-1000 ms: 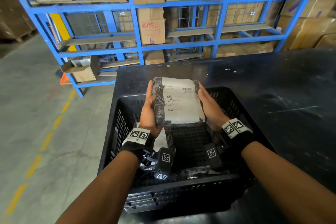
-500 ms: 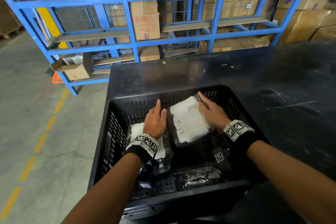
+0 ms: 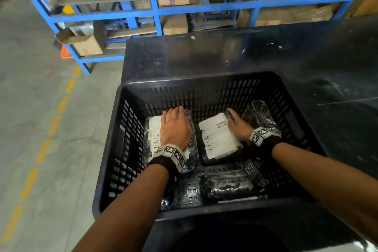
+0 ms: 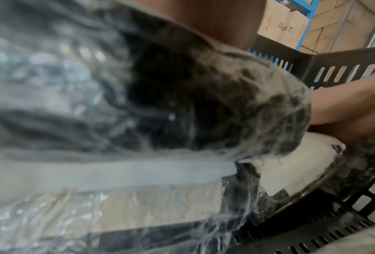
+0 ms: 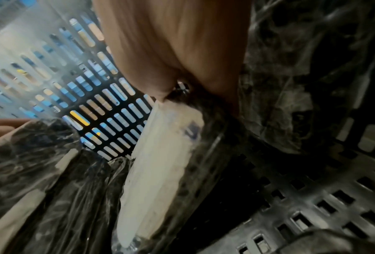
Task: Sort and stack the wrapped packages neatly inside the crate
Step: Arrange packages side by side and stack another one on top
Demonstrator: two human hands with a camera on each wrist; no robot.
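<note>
A black slotted crate (image 3: pixel 204 82) stands on a dark table. Inside it, my left hand (image 3: pixel 174 122) lies flat on top of a plastic-wrapped package (image 3: pixel 152 135) at the left. Beside that, a wrapped package with a white label (image 3: pixel 217 137) lies in the middle. My right hand (image 3: pixel 237 126) grips its right edge, thumb and fingers pinching the wrap (image 5: pixel 177 91). A dark wrapped package (image 3: pixel 260 115) leans at the right wall. Another dark package (image 3: pixel 227 187) lies at the front. The left wrist view is blurred, filled by the left package (image 4: pixel 138 197).
The dark table (image 3: pixel 306 63) runs back and to the right of the crate. Blue steel racks (image 3: pixel 155 6) with cardboard boxes stand behind it. Grey concrete floor (image 3: pixel 41 129) with a dashed yellow line lies to the left.
The labelled package went from above the crate down onto its floor. My left hand let go of it and moved onto the left package. My right hand stayed on its right edge.
</note>
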